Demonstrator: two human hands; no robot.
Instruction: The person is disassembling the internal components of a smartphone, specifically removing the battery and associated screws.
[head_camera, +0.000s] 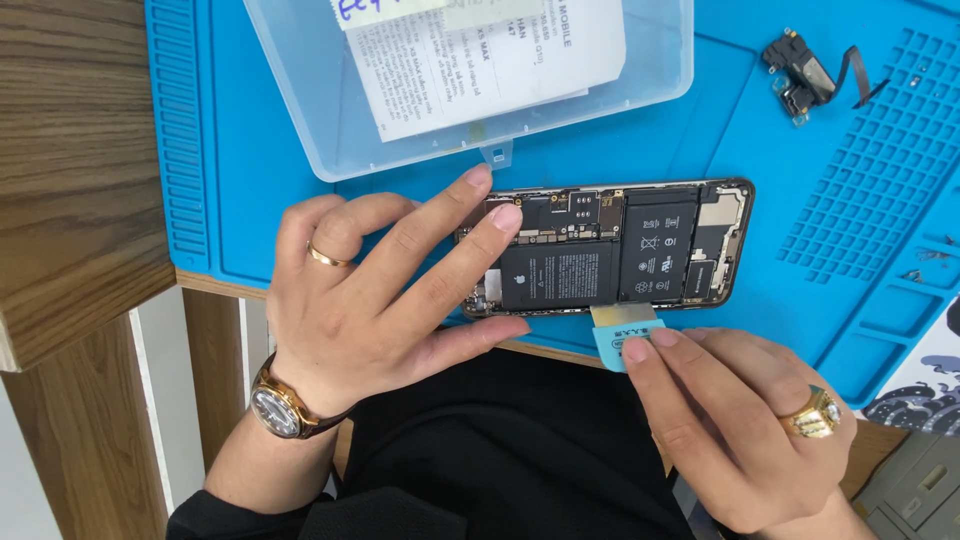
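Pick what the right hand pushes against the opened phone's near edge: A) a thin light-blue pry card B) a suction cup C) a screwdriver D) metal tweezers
A: the right hand pinches a light-blue pry card whose tip meets the opened phone at its near edge.

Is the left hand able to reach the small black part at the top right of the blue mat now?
Probably not without moving: the left hand rests on the opened phone, and the small black part lies far beyond it across the blue mat.

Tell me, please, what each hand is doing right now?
Left hand: open, fingers pressing the opened phone.
Right hand: pinching the light blue pry card.
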